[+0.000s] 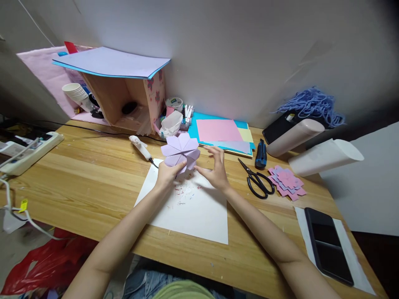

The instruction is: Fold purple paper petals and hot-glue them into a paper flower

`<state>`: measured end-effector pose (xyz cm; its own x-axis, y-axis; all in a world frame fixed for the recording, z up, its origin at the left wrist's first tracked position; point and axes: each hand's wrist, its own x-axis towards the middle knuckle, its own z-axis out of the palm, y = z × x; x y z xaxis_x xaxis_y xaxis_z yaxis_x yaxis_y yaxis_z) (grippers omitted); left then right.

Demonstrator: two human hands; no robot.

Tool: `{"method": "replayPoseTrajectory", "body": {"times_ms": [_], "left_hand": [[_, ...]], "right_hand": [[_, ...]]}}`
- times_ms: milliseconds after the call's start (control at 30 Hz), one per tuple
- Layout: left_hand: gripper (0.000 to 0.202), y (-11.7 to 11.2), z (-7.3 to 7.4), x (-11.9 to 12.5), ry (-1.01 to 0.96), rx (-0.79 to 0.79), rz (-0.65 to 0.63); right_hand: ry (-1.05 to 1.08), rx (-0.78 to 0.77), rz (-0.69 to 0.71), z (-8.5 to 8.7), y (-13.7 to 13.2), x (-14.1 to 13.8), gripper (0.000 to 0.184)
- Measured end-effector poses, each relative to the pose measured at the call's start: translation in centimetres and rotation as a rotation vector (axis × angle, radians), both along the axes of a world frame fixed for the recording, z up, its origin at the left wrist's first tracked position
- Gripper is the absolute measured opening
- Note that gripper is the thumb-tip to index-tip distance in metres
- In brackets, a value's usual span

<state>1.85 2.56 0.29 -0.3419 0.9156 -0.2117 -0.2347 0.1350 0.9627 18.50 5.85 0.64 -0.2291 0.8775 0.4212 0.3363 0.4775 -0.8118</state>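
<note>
A lilac paper flower (181,150) with several broad petals is held up over a white sheet of paper (193,216). My left hand (168,174) grips its lower edge, the thumb on top and the other fingers hidden beneath. To the right of the flower is my right hand (215,171), its thumb and fingers spread apart around air, with the thumb tip close to a petal. Whether that thumb touches the petal, I cannot tell. Small coloured marks dot the white sheet below the hands.
A white glue gun (139,147) lies left of the flower. Black-handled scissors (257,180), a blue cutter (261,154) and a layered pink-and-lilac paper flower (287,182) lie right. Behind are coloured sheets (218,131) and an open box (156,97). A phone (328,245) rests near the right edge.
</note>
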Motion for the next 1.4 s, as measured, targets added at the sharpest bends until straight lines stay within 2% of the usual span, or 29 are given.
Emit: {"method": "replayPoseTrajectory", "body": {"times_ms": [67,133,300,433,500,633,767,900,1033,1133,1200,1300,1400], "left_hand": [[0.049,-0.1,0.2,-0.1,0.047,0.001,-0.061],[0.047,-0.2,0.4,0.0,0.091,-0.009,-0.128],[0.045,-0.3,-0.1,0.0,0.156,-0.035,-0.255],[0.047,-0.1,-0.4,-0.1,0.148,-0.033,-0.289],[0.047,-0.1,-0.3,-0.1,0.175,-0.033,-0.296],[0.04,-0.3,0.0,0.1,0.206,-0.002,-0.302],[0.032,-0.3,0.1,0.2,0.14,0.001,-0.275],[0.036,-0.4,0.4,0.5,0.112,0.003,-0.308],[0.042,-0.7,0.7,0.7,0.115,0.037,-0.328],[0.039,-0.5,0.4,0.4,0.079,0.031,-0.32],[0.039,-0.4,0.0,0.1,0.076,0.016,-0.299],[0.04,-0.2,-0.5,0.0,0.08,-0.001,-0.301],[0.043,-0.2,-0.8,0.1,0.067,-0.006,-0.312]], "right_hand": [[-0.23,0.134,0.113,1.1,0.6,0.7,0.042],[-0.353,0.173,0.189,1.9,1.0,1.0,0.033],[-0.363,0.066,0.353,2.9,1.6,1.5,0.014],[-0.36,0.01,0.466,3.4,2.0,2.2,0.012],[-0.365,0.008,0.472,3.4,2.1,2.2,0.011],[-0.356,0.072,0.381,2.7,2.1,1.8,0.01],[-0.324,0.14,0.333,1.7,2.0,1.2,0.01],[-0.294,0.121,0.286,1.3,1.9,1.0,0.018],[-0.251,0.08,0.274,1.7,2.2,1.3,0.029],[-0.138,-0.063,0.208,2.0,2.5,1.7,0.046],[0.014,-0.284,0.157,2.1,2.8,2.0,0.055],[0.151,-0.638,0.227,1.9,2.9,2.3,0.047],[0.135,-0.774,0.354,1.6,2.9,2.4,0.034]]}}
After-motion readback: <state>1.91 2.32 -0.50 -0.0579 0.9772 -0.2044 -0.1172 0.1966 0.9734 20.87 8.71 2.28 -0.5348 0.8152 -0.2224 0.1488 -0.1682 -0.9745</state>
